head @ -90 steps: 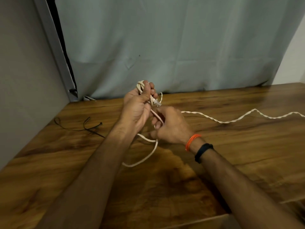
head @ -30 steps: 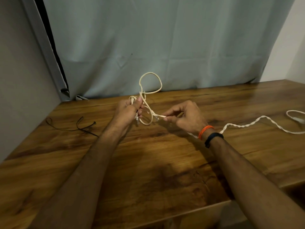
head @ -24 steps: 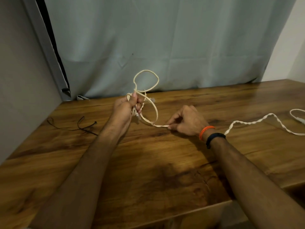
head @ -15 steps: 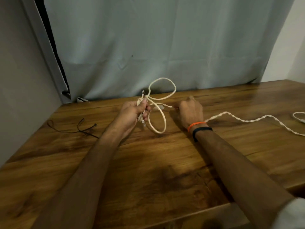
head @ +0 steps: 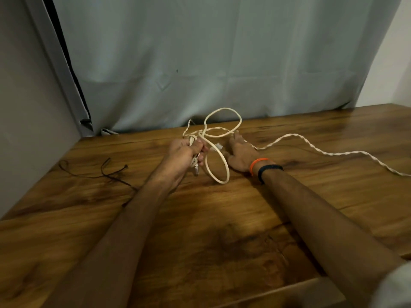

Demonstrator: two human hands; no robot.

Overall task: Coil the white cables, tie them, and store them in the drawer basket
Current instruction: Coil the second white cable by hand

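**Coiling at the back of the table**

Gripping a bunch of gathered turns, the left hand [head: 185,155] sat closed around the white cable [head: 216,162] above the wooden table [head: 222,241] in the head view, fingers curled over the strands and thumb pressed on top. A small connector end [head: 196,168] hung down out of the fist, pointing toward the near edge. Two open loops sprang from that grip: one stood up and away toward the grey curtain [head: 200,63], roughly round; the other drooped to the right of the fist, an oval with its long axis running near to far, its lower end touching the tabletop.

The right hand [head: 241,152] lay just beside the lower loop, back up, fingers reaching away toward the curtain. Its fingertips met the twisted run of the cable near the far loop; whether they pinched the strand or only touched it could not be told, since the back of the hand hid them. From there the twisted length trailed rightward across the wood in shallow waves, its long axis left to right, and ran out at the right edge.

An orange band [head: 258,164] and a black band [head: 269,171] circled the right wrist. A thin black cord [head: 104,172] lay well apart on the left part of the table.
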